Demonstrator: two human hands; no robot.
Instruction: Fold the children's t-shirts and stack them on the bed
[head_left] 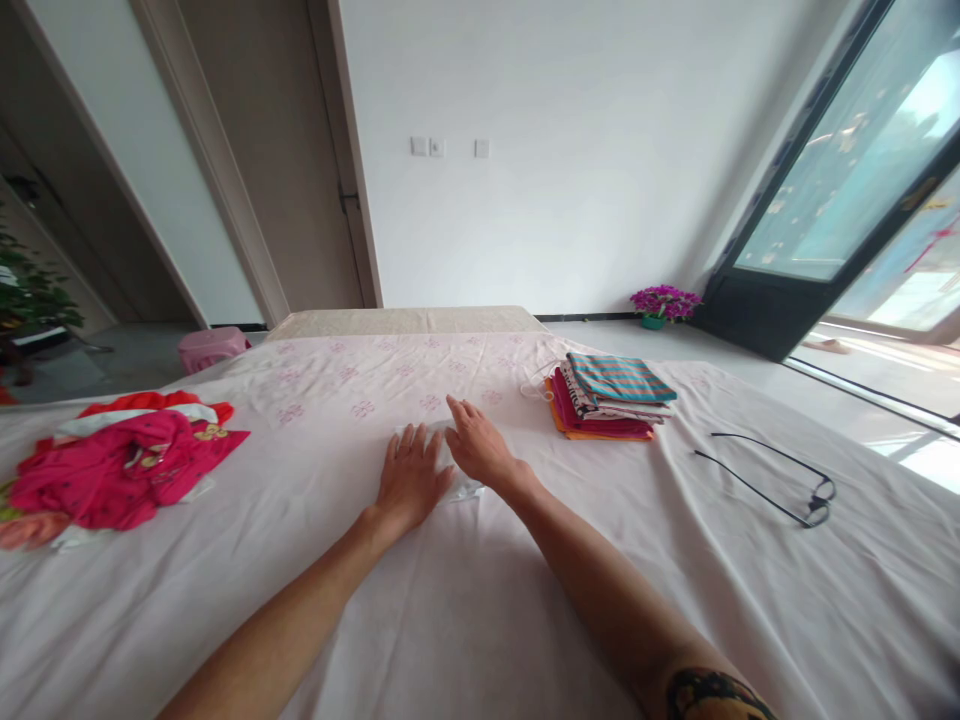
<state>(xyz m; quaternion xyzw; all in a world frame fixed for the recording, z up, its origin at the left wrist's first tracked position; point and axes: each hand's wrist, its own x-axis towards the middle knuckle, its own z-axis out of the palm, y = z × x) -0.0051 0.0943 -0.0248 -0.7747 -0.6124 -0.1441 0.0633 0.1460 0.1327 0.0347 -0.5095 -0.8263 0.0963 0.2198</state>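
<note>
My left hand (412, 478) lies flat on a small pale grey-white piece, perhaps folded cloth (466, 490), in the middle of the sheet. Its fingers are stretched out and slightly apart, with a ring on one. Beside it, my right hand (480, 442) rests on the right side of the same piece, turned on its edge with the fingers extended. Most of the piece is hidden under both hands, so its exact kind does not show. To the right sits a stack of folded clothes (619, 395), a striped teal and grey one on top.
A crumpled heap of clothes (142, 460), mostly pink and red, lies at the left. Eyeglasses (817, 500) with open temples rest on the sheet (600, 520) at the right. Beyond the bed are a pink stool (214, 347) and purple potted flowers (665, 302).
</note>
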